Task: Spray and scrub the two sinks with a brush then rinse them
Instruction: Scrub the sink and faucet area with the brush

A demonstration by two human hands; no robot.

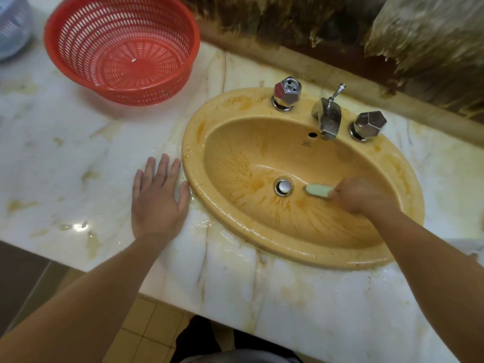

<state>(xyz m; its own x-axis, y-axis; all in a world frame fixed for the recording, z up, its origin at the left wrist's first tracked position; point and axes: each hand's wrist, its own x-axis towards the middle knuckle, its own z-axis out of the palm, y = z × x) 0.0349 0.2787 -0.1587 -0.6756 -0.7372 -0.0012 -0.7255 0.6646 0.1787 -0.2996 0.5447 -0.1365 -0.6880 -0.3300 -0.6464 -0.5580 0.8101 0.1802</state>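
Both forearms are bare from the bottom of the picture to the wrists, with no sleeve, watch, bracelet or glove on either. The left hand [157, 197] shows its back, with four fingers and a thumb and no ring, while the right hand [362, 196] is blurred and its fingers cannot be told apart. At the bottom edge, between the arms, dark clothing shows above a strip of pale grey.
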